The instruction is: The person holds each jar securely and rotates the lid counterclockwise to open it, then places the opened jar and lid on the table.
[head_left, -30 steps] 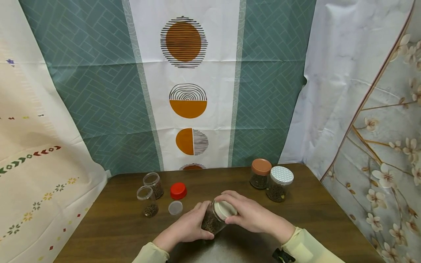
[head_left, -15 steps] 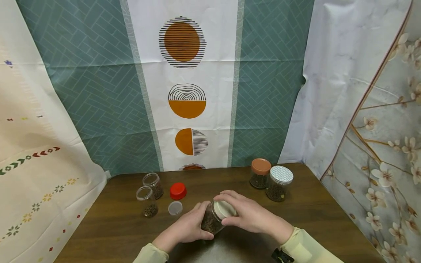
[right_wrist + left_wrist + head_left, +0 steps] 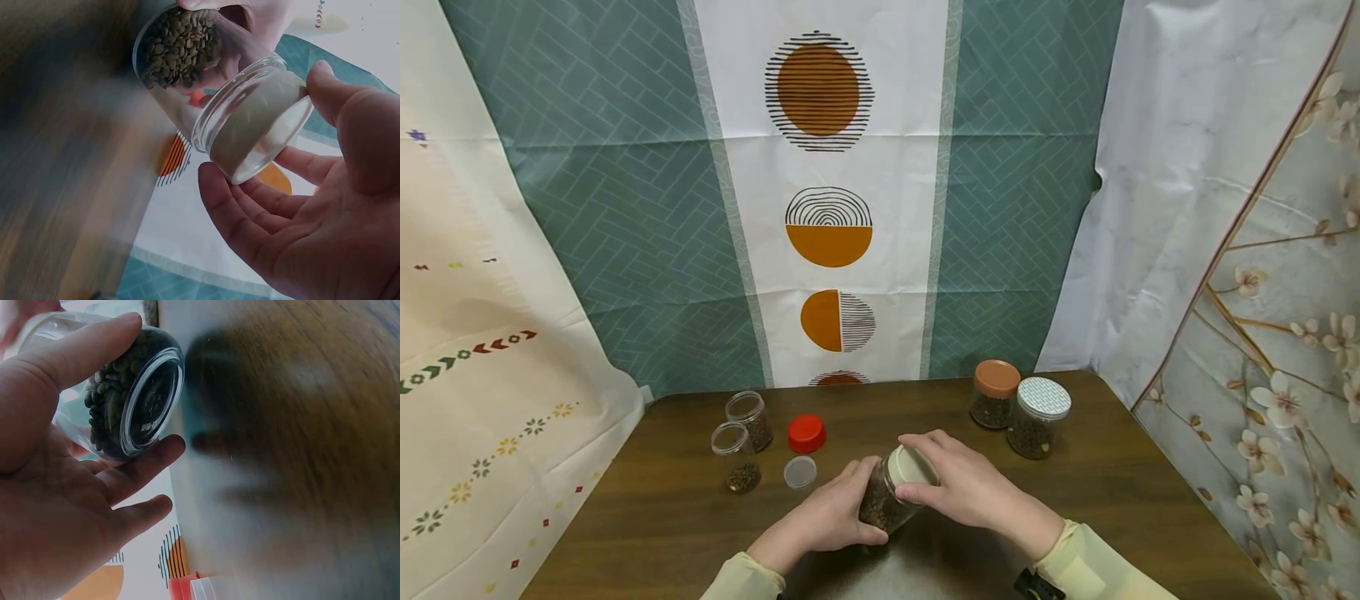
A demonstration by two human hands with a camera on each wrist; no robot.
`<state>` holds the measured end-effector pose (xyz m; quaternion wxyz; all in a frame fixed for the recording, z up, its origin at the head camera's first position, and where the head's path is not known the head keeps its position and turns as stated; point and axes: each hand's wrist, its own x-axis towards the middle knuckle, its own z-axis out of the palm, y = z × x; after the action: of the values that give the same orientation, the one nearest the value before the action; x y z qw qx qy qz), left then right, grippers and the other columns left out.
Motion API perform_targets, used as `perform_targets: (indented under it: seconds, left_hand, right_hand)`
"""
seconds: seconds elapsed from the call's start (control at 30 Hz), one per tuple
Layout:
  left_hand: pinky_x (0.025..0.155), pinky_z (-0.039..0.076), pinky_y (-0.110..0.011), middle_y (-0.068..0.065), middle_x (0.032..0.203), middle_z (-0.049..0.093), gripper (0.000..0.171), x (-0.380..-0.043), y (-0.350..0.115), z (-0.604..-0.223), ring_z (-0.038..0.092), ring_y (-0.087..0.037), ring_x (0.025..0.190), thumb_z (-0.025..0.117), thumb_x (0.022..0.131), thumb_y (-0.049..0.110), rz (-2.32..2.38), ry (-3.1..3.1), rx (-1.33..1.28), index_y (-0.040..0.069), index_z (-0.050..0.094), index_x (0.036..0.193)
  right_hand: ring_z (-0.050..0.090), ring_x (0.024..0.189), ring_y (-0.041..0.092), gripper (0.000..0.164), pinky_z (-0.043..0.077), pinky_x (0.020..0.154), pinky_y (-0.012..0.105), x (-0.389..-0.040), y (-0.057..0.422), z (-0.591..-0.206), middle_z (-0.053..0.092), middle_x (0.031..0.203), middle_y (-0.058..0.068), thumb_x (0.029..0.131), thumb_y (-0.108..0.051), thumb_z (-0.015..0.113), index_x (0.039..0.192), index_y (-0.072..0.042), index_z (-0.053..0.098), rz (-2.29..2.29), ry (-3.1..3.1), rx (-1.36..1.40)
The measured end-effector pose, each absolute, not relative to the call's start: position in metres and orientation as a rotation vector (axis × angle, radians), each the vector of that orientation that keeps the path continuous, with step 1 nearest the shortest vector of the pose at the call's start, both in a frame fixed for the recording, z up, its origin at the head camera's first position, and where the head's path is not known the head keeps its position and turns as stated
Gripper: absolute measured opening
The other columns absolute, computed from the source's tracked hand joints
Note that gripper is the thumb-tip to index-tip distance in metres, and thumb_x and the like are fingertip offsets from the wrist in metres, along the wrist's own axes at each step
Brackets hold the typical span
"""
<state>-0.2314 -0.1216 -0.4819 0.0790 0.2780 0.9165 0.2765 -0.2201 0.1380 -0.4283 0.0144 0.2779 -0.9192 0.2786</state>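
A clear jar [image 3: 878, 504] partly filled with small brown pellets or seeds leans to the right above the front of the table. My left hand [image 3: 829, 514] grips its body, thumb on the near side and fingers around the far side. On the jar's mouth sits a pale cream lid [image 3: 913, 468], and my right hand [image 3: 970, 486] holds this lid by its rim between thumb and fingers. Glass threads show beside the lid [image 3: 259, 122] in the right wrist view. From the left wrist, the jar's round base [image 3: 153, 400] faces the camera.
Two lidless clear jars, a rear one [image 3: 758, 432] and a front one [image 3: 742, 475], stand at the left. Beside them lie a red lid [image 3: 807, 434] and a translucent lid [image 3: 800, 472]. At the back right are an orange-lidded jar [image 3: 992, 408] and a white-lidded jar [image 3: 1032, 433].
My right fingers have shifted slightly to the right along the lid, so more of its top shows. The left hand and the jar stay nearly in place.
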Motion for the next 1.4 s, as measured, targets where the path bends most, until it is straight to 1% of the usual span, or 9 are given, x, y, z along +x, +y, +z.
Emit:
perform_targets:
  seconds: [0.07, 0.2, 0.4, 0.63, 0.77, 0.93, 1.17, 1.4]
  left_hand:
    - [0.097, 0.057, -0.051, -0.009, 0.135, 0.057, 0.104, -0.2302, -0.1204, -0.4805, 0.065, -0.030, 0.119, 0.099, 0.083, 0.040, 0.817, 2.748, 0.825, 0.007, 0.039, 0.161]
    - [0.097, 0.057, -0.051, -0.009, 0.135, 0.057, 0.105, -0.2292, -0.1199, -0.4790, 0.065, -0.030, 0.119, 0.099, 0.083, 0.039, 0.814, 2.751, 0.820, 0.006, 0.038, 0.162]
    - [0.097, 0.057, -0.050, -0.009, 0.135, 0.057, 0.105, -0.2321, -0.1211, -0.4824, 0.065, -0.029, 0.119, 0.098, 0.084, 0.040, 0.807, 2.746, 0.805, 0.006, 0.038, 0.162]
    - [0.097, 0.057, -0.050, -0.009, 0.136, 0.057, 0.104, -0.2310, -0.1213, -0.4821, 0.065, -0.028, 0.119, 0.098, 0.084, 0.039, 0.824, 2.733, 0.822, 0.006, 0.038, 0.162]
    - [0.097, 0.057, -0.049, -0.008, 0.136, 0.057, 0.103, -0.2310, -0.1213, -0.4825, 0.065, -0.027, 0.120, 0.098, 0.084, 0.039, 0.825, 2.733, 0.817, 0.008, 0.038, 0.162]
    - [0.097, 0.057, -0.050, -0.008, 0.136, 0.056, 0.102, -0.2302, -0.1204, -0.4812, 0.065, -0.029, 0.120, 0.098, 0.085, 0.038, 0.812, 2.731, 0.826, 0.008, 0.038, 0.162]
    - [0.097, 0.057, -0.051, -0.008, 0.137, 0.056, 0.103, -0.2301, -0.1204, -0.4802, 0.064, -0.030, 0.121, 0.098, 0.085, 0.039, 0.801, 2.735, 0.829, 0.008, 0.038, 0.162]
    - [0.097, 0.057, -0.051, -0.007, 0.135, 0.056, 0.101, -0.2301, -0.1207, -0.4797, 0.064, -0.030, 0.120, 0.099, 0.084, 0.038, 0.804, 2.741, 0.844, 0.008, 0.039, 0.160]
  right_hand:
    - [0.067, 0.119, 0.026, 0.072, 0.057, 0.092, 0.054, -0.2197, 0.1377, -0.4282, 0.064, 0.137, 0.003, 0.101, -0.061, 0.075, 0.158, -0.021, 0.059, 0.870, -2.856, 0.869]
    - [0.067, 0.119, 0.027, 0.071, 0.056, 0.092, 0.054, -0.2189, 0.1376, -0.4267, 0.065, 0.137, 0.004, 0.101, -0.059, 0.076, 0.157, -0.019, 0.059, 0.866, -2.845, 0.890]
    - [0.065, 0.123, 0.028, 0.070, 0.056, 0.092, 0.052, -0.2188, 0.1386, -0.4230, 0.063, 0.144, 0.007, 0.102, -0.050, 0.079, 0.159, -0.016, 0.057, 0.860, -2.843, 0.953]
    - [0.063, 0.127, 0.028, 0.068, 0.056, 0.094, 0.052, -0.2200, 0.1408, -0.4228, 0.060, 0.150, 0.009, 0.105, -0.043, 0.078, 0.161, -0.013, 0.054, 0.835, -2.851, 1.035]
    - [0.063, 0.128, 0.028, 0.066, 0.056, 0.095, 0.052, -0.2210, 0.1415, -0.4231, 0.058, 0.153, 0.008, 0.105, -0.038, 0.079, 0.161, -0.013, 0.053, 0.831, -2.847, 1.089]
    - [0.062, 0.132, 0.027, 0.065, 0.056, 0.098, 0.053, -0.2206, 0.1416, -0.4237, 0.057, 0.156, 0.006, 0.103, -0.031, 0.082, 0.160, -0.016, 0.054, 0.809, -2.844, 1.145]
    - [0.061, 0.136, 0.029, 0.065, 0.055, 0.102, 0.056, -0.2203, 0.1419, -0.4242, 0.057, 0.156, 0.006, 0.102, -0.028, 0.083, 0.159, -0.016, 0.055, 0.782, -2.817, 1.163]
    - [0.060, 0.139, 0.029, 0.064, 0.055, 0.102, 0.052, -0.2193, 0.1420, -0.4218, 0.055, 0.160, 0.004, 0.099, -0.018, 0.086, 0.156, -0.020, 0.057, 0.770, -2.804, 1.193]
